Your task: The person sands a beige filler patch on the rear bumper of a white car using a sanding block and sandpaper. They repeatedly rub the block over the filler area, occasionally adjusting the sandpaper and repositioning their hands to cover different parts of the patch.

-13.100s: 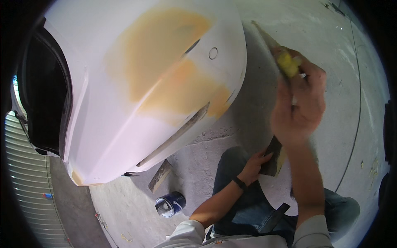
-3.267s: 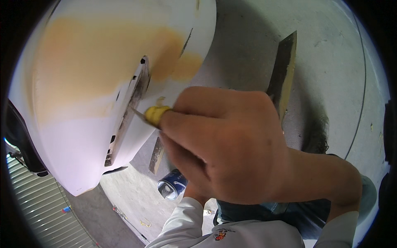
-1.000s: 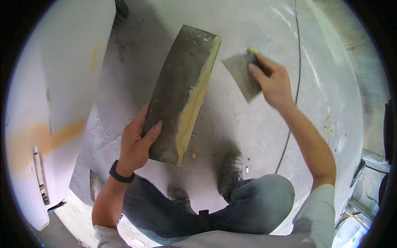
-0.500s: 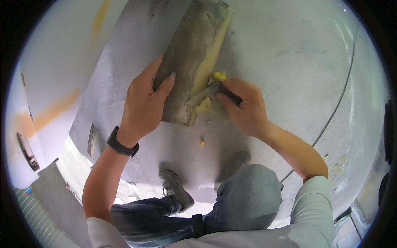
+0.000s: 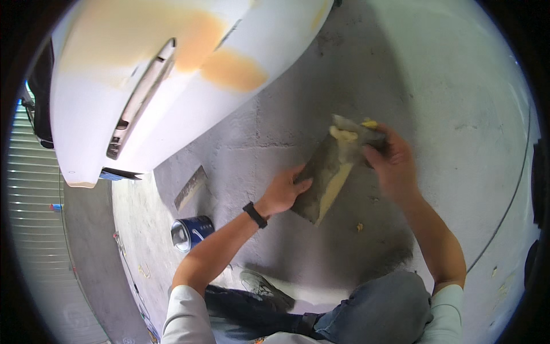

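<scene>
My left hand (image 5: 283, 190) grips the left edge of a dark flat board (image 5: 311, 198), its thumb on top. A pale yellow strip of putty (image 5: 335, 192) runs along the board's right side. Closed round a putty knife (image 5: 373, 136), my right hand (image 5: 396, 163) holds it at the board's far end, slightly smeared by motion. A lump of yellow putty (image 5: 344, 135) sits by the blade; whether it lies on the blade or on the board I cannot tell. More yellow putty (image 5: 369, 123) sticks to the knife near my fingers.
A white car body panel (image 5: 189, 120) with orange-tan patches and a handle recess fills the upper left. A blue can (image 5: 197, 229) and a flat scraper-like plate (image 5: 191, 188) are on the grey floor. A dark cable (image 5: 510, 212) runs along the right.
The view has swung left, bringing the car panel and can further in. The putty knife has gone from the board's near end to its far end. Both hands keep their hold.
</scene>
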Demonstrator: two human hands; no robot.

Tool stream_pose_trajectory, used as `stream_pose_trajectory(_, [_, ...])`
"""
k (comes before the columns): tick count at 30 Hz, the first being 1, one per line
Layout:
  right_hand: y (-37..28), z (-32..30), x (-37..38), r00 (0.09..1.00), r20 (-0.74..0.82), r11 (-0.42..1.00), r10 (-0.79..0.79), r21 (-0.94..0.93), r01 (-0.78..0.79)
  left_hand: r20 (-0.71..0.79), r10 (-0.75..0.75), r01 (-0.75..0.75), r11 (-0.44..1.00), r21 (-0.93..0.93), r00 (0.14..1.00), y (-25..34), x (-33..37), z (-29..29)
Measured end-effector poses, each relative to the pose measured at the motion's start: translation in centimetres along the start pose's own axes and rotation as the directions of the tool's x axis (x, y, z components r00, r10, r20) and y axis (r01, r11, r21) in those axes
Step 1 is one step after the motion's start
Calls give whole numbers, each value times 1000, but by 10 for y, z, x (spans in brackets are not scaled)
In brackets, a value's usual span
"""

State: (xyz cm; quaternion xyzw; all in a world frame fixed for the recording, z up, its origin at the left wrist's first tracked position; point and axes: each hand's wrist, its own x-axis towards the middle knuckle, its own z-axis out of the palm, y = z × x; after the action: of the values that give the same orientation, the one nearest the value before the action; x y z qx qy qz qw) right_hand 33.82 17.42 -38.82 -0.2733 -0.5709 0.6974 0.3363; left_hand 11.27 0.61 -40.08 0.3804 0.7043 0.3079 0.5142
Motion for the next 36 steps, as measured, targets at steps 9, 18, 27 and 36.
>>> stream_pose_trajectory(9, [-51, 121, 106, 33, 306, -216, -951, -740, 637, -7, 27, -28, 969, -245, 1000, -35, -49, -29])
stream_pose_trajectory(18, [-40, 128, 102, 40, 277, -206, -960, -796, 570, 12, -13, 16, 959, -284, 1000, -51, -62, -47])
stream_pose_trajectory(27, [-41, 129, 103, 61, 353, -245, -933, -752, 613, 30, 31, -22, 962, -273, 999, -58, -47, -42])
stream_pose_trajectory(36, [-15, 138, 136, -14, 306, -250, -952, -751, 611, 53, 49, -32, 960, -277, 997, -49, -40, -38])
